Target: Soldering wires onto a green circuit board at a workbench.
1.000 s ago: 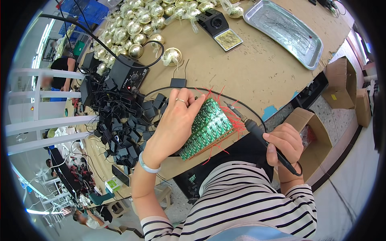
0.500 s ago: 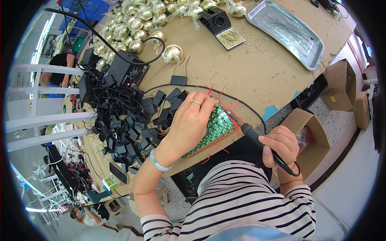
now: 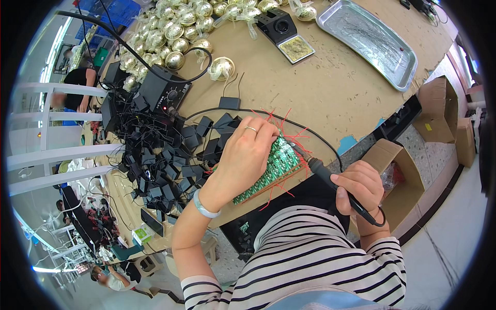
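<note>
A panel of green circuit boards (image 3: 279, 160) lies near the table's front edge, with thin red wires sticking out along its sides. My left hand (image 3: 245, 155) rests over the panel, its thumb and fingers pinched together at the far end; whatever is between the fingertips is hidden. My right hand (image 3: 363, 188) is wrapped round the dark handle of a soldering iron (image 3: 324, 173). The iron's tip points left, at the panel's right edge close to my left fingertips. Whether the tip touches a board is too small to tell.
A black soldering station (image 3: 161, 93) stands left of a heap of small black boxes with leads (image 3: 160, 178). Farther back are many gold round shells (image 3: 175, 60), an iron stand with a yellow cleaning pad (image 3: 296, 49) and a metal tray (image 3: 400, 77). Cardboard boxes (image 3: 436, 98) stand at right.
My left hand has shifted very slightly over the panel, fingers still pinched. The iron and my right hand stay almost in place.
</note>
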`<state>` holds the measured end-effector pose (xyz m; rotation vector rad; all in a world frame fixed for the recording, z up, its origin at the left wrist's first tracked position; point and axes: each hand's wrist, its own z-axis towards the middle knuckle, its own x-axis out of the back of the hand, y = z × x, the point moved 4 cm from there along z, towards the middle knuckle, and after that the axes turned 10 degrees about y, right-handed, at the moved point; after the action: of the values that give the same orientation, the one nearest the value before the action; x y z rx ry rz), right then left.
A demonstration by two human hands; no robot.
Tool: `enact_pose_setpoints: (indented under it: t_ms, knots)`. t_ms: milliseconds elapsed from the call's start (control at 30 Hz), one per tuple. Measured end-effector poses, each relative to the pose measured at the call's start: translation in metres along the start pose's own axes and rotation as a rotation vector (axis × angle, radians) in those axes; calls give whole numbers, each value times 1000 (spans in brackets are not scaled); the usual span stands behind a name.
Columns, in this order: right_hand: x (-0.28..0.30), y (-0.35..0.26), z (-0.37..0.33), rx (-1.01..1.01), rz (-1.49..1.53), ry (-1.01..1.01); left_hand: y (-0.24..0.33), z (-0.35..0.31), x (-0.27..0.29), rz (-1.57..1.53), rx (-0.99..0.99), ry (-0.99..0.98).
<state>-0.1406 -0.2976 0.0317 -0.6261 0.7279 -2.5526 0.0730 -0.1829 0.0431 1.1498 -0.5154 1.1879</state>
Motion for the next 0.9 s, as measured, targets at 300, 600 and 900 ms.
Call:
enact_pose_setpoints:
  t_ms: [300,600,900]
  knots:
    - [-7,-12,1,219,-69,-91,0,-5,-4,56,-43,-1]
    - [6,-15,5,161,-68,-57,2,-7,-7,146,-85,-9]
    - [-3,-8,2,130,-55,-77,5,-5,-7,155,-97,-19]
